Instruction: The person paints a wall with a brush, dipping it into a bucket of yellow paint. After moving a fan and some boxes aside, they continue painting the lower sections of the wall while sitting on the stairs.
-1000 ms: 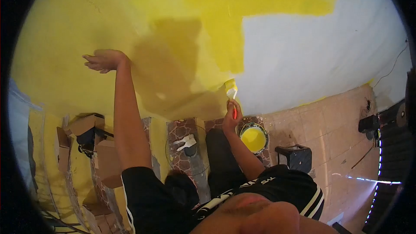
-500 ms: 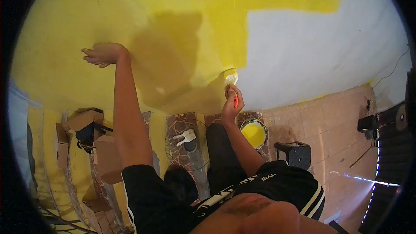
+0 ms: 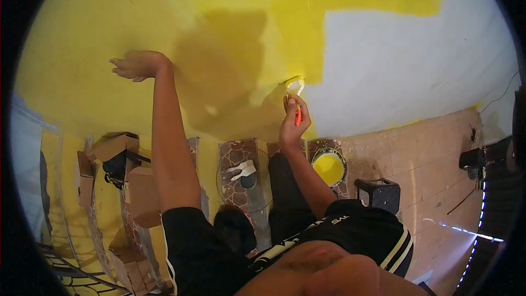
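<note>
Drips look like the main risk to me. The brush (image 3: pixel 296 86) is loaded with yellow and pressed on the wall (image 3: pixel 71 93), right at the edge where the yellow meets the white patch (image 3: pixel 405 71). A heavy stroke there could send runs down the wall or spatter the floor tiles (image 3: pixel 422 148).

The open paint bucket (image 3: pixel 329 168) sits on the floor straight below, just beside the person's leg, so a shifted knee could tip it.

The other thing is the left hand (image 3: pixel 137 64), planted on the yellow part of the wall. I can't tell if that coat is wet, but if it is, that's a handprint or a slip.

Fingers: the right hand (image 3: pixel 293 123) is wrapped tight round the brush's orange handle, with the bristles pointing up and touching the wall. The left hand is wide open with its fingers stretched out. It leans on the wall and holds nothing.
</note>
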The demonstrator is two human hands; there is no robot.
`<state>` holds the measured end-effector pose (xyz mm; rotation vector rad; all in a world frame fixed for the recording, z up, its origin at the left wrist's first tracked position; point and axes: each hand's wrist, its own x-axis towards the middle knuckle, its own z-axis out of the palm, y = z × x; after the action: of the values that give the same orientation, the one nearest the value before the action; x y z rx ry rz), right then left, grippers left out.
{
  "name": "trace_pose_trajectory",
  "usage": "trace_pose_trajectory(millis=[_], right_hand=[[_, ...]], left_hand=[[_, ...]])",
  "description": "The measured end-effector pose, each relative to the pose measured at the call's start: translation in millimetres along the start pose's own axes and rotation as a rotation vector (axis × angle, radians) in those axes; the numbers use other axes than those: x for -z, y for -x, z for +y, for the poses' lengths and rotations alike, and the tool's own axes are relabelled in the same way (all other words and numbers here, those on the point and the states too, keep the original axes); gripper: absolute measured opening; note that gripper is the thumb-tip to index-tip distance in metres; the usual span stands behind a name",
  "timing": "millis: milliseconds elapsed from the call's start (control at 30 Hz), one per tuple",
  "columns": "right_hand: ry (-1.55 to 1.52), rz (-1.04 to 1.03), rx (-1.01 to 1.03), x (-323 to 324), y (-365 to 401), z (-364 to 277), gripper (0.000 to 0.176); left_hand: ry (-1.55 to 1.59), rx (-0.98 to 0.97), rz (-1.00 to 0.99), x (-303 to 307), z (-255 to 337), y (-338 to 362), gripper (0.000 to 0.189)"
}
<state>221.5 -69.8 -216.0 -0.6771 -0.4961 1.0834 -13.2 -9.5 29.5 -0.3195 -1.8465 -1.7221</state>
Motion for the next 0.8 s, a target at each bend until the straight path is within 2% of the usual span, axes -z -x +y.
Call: trace_pose_trajectory(millis=[233, 433, 633, 800], right_hand=[[-0.029, -0.082, -0.024, -7.9, 3.7, -24.6, 0.019], [-0.06, -0.094, 0.096, 21.5, 14.8, -18.5, 0.017], [0.061, 0.026, 0.069, 41.7, 7.3, 10.4, 0.021], [-0.12, 0.11, -0.06, 38.8, 4.5, 19.2, 0.022]], left_hand=[[-0.038, 0.014, -0.007, -2.1, -2.2, -4.3, 0.052], [-0.077, -0.019, 0.008, -8.1, -6.2, -8.4, 0.051], [-0.023, 0.025, -0.004, 4.1, 4.2, -0.1, 0.052], [-0.048, 0.036, 0.016, 0.8, 3.5, -0.9, 0.052]])
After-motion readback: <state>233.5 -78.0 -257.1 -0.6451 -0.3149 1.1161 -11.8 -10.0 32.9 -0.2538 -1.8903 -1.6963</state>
